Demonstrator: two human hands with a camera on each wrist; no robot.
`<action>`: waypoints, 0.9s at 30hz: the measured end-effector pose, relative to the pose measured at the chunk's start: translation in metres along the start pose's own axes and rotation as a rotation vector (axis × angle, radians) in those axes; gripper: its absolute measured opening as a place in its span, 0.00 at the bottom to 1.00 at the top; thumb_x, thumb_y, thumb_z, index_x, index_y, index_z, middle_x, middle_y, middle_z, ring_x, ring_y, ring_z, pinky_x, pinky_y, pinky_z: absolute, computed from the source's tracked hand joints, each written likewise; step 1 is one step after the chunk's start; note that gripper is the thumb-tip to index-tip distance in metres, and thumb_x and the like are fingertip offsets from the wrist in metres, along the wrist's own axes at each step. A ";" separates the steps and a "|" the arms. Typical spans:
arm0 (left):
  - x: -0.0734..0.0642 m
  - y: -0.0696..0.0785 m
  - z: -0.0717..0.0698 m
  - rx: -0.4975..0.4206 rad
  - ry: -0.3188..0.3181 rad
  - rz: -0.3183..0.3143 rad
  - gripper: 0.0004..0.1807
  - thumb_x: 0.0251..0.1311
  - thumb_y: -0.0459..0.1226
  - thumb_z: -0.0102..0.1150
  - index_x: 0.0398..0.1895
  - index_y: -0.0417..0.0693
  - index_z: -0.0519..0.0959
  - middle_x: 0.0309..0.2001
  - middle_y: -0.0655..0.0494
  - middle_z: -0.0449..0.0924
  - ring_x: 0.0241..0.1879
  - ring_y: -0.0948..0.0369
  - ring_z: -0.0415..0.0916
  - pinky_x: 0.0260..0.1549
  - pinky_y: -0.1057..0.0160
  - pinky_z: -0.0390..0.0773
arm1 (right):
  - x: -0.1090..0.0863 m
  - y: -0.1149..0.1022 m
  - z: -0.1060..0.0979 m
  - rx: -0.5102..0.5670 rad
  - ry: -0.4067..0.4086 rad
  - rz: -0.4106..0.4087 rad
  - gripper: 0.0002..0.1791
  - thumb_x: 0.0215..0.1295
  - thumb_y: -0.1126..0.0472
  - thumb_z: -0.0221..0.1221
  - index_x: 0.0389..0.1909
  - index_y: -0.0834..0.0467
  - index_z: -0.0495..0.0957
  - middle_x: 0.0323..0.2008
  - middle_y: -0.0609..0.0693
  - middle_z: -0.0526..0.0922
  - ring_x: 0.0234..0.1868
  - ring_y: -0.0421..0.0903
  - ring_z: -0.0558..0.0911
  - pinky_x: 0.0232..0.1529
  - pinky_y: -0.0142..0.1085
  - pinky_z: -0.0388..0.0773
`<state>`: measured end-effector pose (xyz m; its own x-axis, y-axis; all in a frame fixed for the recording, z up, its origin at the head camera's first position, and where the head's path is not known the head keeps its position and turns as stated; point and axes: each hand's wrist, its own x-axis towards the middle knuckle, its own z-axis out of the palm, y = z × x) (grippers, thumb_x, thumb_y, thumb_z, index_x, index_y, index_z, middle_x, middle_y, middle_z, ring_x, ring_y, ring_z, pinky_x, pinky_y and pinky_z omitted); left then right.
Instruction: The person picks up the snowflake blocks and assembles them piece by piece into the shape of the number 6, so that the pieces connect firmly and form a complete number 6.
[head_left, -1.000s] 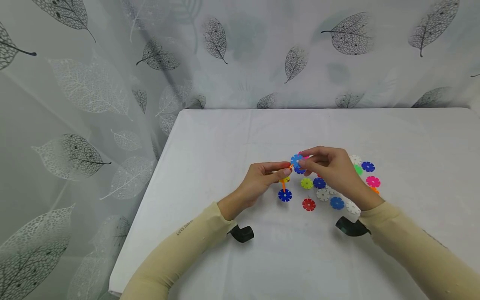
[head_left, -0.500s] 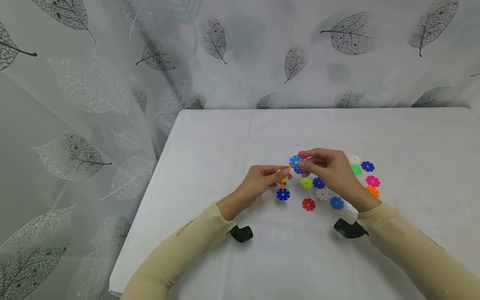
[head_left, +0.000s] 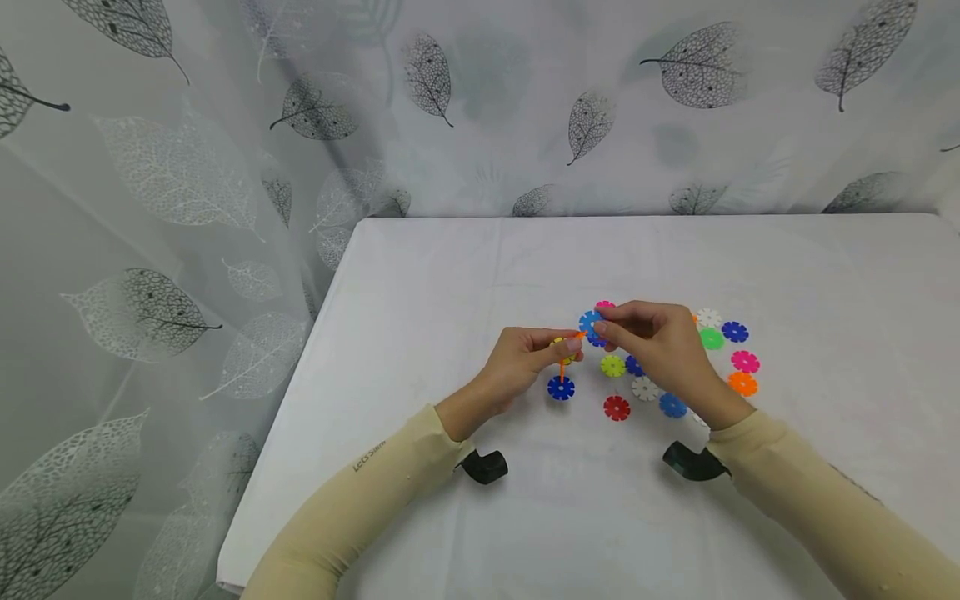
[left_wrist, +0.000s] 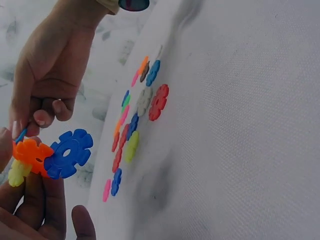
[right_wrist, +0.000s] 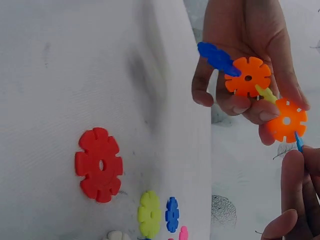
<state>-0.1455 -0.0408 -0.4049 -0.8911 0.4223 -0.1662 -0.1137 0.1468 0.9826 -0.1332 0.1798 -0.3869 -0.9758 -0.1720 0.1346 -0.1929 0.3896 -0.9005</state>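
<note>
My left hand grips a short chain of notched plastic snowflake discs, joined slot to slot. In the right wrist view the chain runs from a dark blue disc through an orange disc and a yellow disc to a second orange disc. My right hand pinches a light blue disc between thumb and fingers. Its edge meets the second orange disc's rim, the two set at an angle. Both hands are raised over the table, and fingers hide part of the chain.
Loose discs lie flat on the white-covered table, mostly below and right of my hands: a red one, a yellow-green one, a pink one, an orange one and several others. A leaf-patterned curtain hangs behind.
My right hand has shifted slightly left and down, uncovering more of the orange disc on the table. The chain's dark blue end has swung a little left. Both hands keep their hold.
</note>
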 end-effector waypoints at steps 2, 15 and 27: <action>0.000 0.001 0.000 0.008 0.002 0.007 0.17 0.69 0.41 0.63 0.55 0.42 0.85 0.39 0.54 0.89 0.48 0.63 0.82 0.55 0.59 0.76 | -0.001 0.001 0.000 -0.015 0.008 -0.017 0.14 0.68 0.58 0.66 0.49 0.62 0.86 0.36 0.58 0.88 0.33 0.42 0.86 0.34 0.32 0.83; 0.001 0.004 0.001 0.097 -0.066 -0.007 0.19 0.70 0.47 0.62 0.57 0.46 0.85 0.40 0.59 0.89 0.51 0.66 0.80 0.54 0.56 0.76 | -0.005 0.001 -0.001 -0.087 -0.020 -0.059 0.15 0.68 0.57 0.67 0.51 0.59 0.86 0.36 0.53 0.89 0.34 0.50 0.87 0.29 0.38 0.83; 0.003 0.005 0.002 0.255 0.050 0.088 0.17 0.71 0.47 0.60 0.52 0.47 0.87 0.41 0.64 0.87 0.45 0.68 0.82 0.49 0.65 0.79 | -0.008 0.011 0.008 -0.078 -0.045 -0.055 0.18 0.66 0.55 0.68 0.54 0.59 0.85 0.37 0.50 0.89 0.33 0.48 0.89 0.36 0.32 0.83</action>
<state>-0.1479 -0.0370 -0.4002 -0.9140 0.3996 -0.0704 0.0741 0.3350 0.9393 -0.1264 0.1785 -0.4008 -0.9583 -0.2350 0.1626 -0.2552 0.4476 -0.8571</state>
